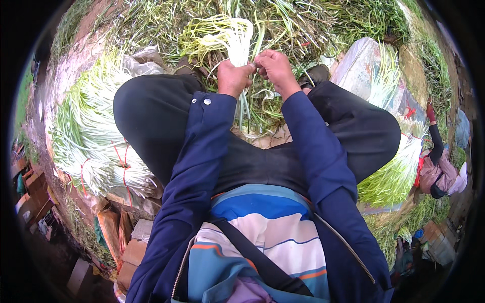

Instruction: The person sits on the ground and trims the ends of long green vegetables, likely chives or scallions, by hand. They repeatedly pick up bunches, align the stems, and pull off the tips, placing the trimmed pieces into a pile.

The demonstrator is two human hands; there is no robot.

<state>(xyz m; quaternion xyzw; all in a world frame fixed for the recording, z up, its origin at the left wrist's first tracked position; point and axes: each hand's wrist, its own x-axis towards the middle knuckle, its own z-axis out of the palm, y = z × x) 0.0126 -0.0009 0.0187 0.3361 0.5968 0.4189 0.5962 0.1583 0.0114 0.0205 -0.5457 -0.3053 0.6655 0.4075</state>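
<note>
My left hand (233, 77) is closed round a bunch of pale leafy stalks (238, 41), whose yellow-green tips flop over to the left. Close beside it, my right hand (276, 68) has its thumb and fingertips pinched together near the edge of the bunch; whether a thin stalk is between them cannot be told. Below my left hand the lower ends of some stalks hang down. A large pile of similar stalks (87, 121) lies left of my knee, with bundles (132, 176) tied in red string at its near end. Another tied bundle (398, 163) lies to the right.
Heaped green and brown plant scraps (295, 22) lie in front of my feet. A plastic sheet (356, 68) with loose stalks (384, 79) is at front right. Bricks (134, 252) and an orange sack (110, 231) lie at lower left. Another person (439, 170) is at far right.
</note>
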